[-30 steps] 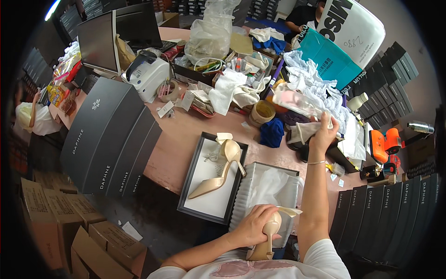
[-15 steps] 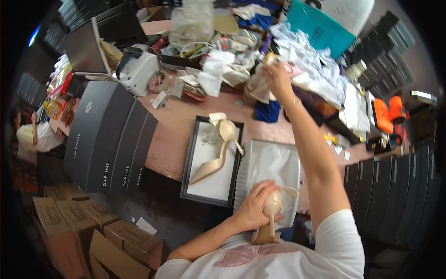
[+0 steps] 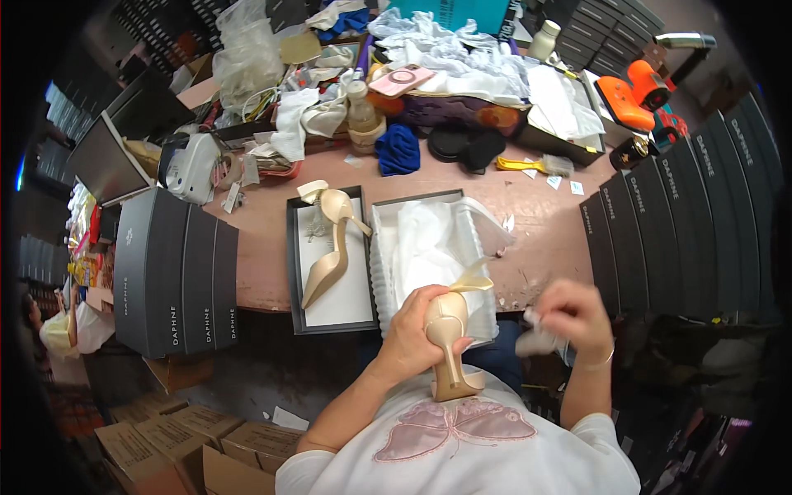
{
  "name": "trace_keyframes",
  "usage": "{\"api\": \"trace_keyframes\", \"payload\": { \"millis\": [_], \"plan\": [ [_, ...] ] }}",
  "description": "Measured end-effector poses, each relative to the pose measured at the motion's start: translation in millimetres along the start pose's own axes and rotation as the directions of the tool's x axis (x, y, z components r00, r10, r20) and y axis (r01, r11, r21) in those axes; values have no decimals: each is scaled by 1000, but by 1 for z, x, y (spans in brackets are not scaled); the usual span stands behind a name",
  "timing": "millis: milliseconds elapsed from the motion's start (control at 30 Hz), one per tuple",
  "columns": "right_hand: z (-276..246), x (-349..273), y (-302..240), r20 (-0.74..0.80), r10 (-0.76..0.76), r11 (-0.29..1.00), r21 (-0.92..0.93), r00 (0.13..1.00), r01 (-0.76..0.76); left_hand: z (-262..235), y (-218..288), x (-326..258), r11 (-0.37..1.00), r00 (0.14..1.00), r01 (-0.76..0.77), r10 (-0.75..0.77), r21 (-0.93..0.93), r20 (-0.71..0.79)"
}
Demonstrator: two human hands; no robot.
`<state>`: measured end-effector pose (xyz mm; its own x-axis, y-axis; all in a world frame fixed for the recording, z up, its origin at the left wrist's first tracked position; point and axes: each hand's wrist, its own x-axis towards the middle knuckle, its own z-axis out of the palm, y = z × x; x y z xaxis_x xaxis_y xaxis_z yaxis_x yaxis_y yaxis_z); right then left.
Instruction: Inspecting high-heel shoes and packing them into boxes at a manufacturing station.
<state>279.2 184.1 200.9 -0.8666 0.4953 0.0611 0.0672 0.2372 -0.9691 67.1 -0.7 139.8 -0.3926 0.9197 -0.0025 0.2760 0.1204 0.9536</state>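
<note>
My left hand (image 3: 410,337) is closed around a beige high-heeled shoe (image 3: 446,309), held close to my shirt with the heel toward me. A pale strap stands out at its far end. Off to the right, my right hand (image 3: 577,318) pinches a whitish wad of cloth (image 3: 538,340), blurred by motion. The matching beige shoe (image 3: 332,256) lies on its side in a black-rimmed box lid (image 3: 290,272) at the table edge. Beside that lid, an open shoebox (image 3: 381,272) lined with white tissue paper (image 3: 429,239) sits just beyond my left hand.
Black shoeboxes stand in rows at the left (image 3: 157,272) and the right (image 3: 685,223). Farther back are a bottle in a cloth wrap (image 3: 363,115), a blue cloth (image 3: 398,150), a pink phone (image 3: 402,80) and a yellow-handled brush (image 3: 532,165). Cardboard cartons (image 3: 177,441) lie on the floor.
My right hand has drawn back from the bottle at the far side of the table to near my body, bringing the whitish wad. The left hand keeps hold of the shoe. The view has shifted.
</note>
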Motion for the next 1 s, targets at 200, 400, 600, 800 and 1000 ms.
{"api": "trace_keyframes", "payload": {
  "millis": [200,400,600,800,1000],
  "plan": [
    [80,-37,4,-229,-137,986,-123,964,110,11,16,3,995,987,94,-98,39,124],
    [108,-25,25,-159,-478,817,-443,864,370,8,28,-3,991,969,93,-112,95,222],
    [116,-42,25,-105,-470,815,-432,876,385,4,16,-9,991,962,110,-124,72,244],
    [112,-36,24,-152,-522,798,-434,839,418,7,28,-8,992,963,115,-123,46,241],
    [112,-28,18,-160,-479,808,-465,863,362,8,24,-9,994,969,59,-79,91,236]
  ]
}}
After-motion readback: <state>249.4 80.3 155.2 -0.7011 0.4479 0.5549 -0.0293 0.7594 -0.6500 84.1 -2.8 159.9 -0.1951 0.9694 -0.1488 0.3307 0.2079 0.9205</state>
